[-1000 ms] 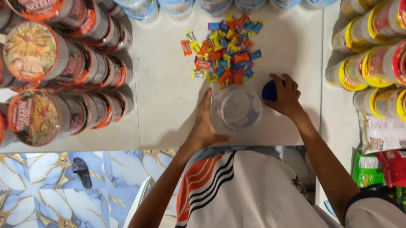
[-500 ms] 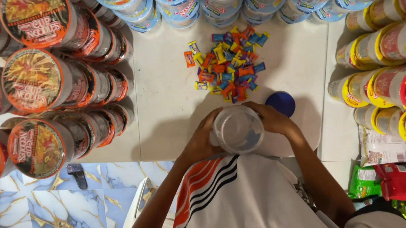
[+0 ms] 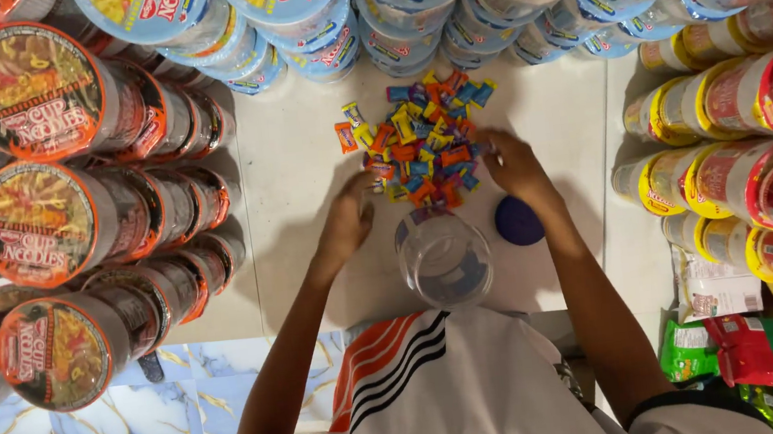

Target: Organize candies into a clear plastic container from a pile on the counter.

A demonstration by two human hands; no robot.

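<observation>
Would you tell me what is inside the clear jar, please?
The clear jar looks empty: only its bottom and the white table show through. Its blue lid lies beside it, and the candies lie outside.

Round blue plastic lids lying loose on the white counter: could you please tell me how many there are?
1. The round blue plastic lid lies right of the clear plastic jar, below the right hand; others may be hidden.

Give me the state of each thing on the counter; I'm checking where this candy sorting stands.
Clear jar: upright, open, looks empty.
Blue lid: off, flat on the counter right of the jar.
Candy pile: loose heap of wrapped pieces, outside the jar.
Left hand: at the pile's left edge, grip unclear.
Right hand: at the pile's right edge, grip unclear.
Cup noodle stacks: sealed, on their sides.
</observation>
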